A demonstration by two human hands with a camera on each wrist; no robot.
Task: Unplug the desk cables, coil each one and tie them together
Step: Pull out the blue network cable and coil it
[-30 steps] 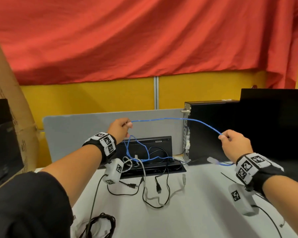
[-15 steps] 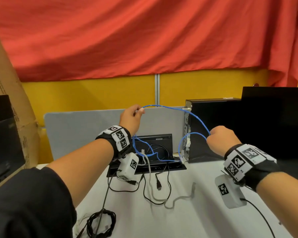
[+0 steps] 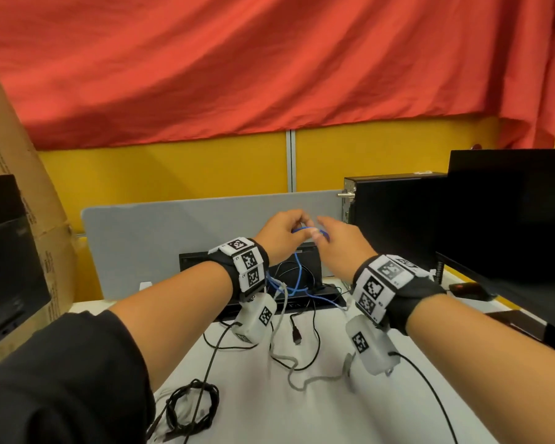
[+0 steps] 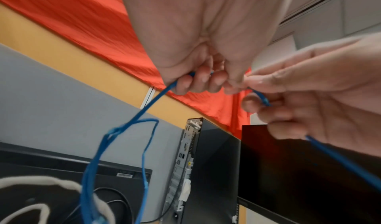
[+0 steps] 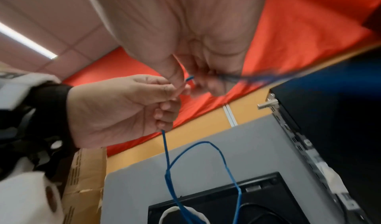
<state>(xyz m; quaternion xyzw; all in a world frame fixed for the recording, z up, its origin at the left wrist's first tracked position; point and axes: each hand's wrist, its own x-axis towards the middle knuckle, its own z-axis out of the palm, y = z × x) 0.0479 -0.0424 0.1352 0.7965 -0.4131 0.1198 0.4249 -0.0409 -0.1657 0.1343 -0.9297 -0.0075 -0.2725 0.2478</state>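
A thin blue cable (image 3: 298, 277) hangs in loops from both hands, above the black cable box (image 3: 329, 291) at the back of the white desk (image 3: 302, 418). My left hand (image 3: 297, 228) grips the blue cable (image 4: 153, 99) with curled fingers. My right hand (image 3: 320, 234) meets it and pinches the same cable (image 5: 219, 152) just beside the left fingers (image 4: 203, 82). The free length trails off under the right palm (image 4: 305, 107). A grey-white cable (image 3: 302, 381) and a black cable (image 3: 316, 342) lie loose on the desk.
A coiled black cable (image 3: 191, 408) lies at the desk's near left. A black computer tower (image 3: 394, 225) and a monitor (image 3: 510, 216) stand on the right. A cardboard box (image 3: 16, 193) leans at the left. A grey divider (image 3: 173, 238) closes the back.
The hands, wide apart a second ago with the blue cable stretched between them, have come together in the middle; the cable now hangs below them in a loop.
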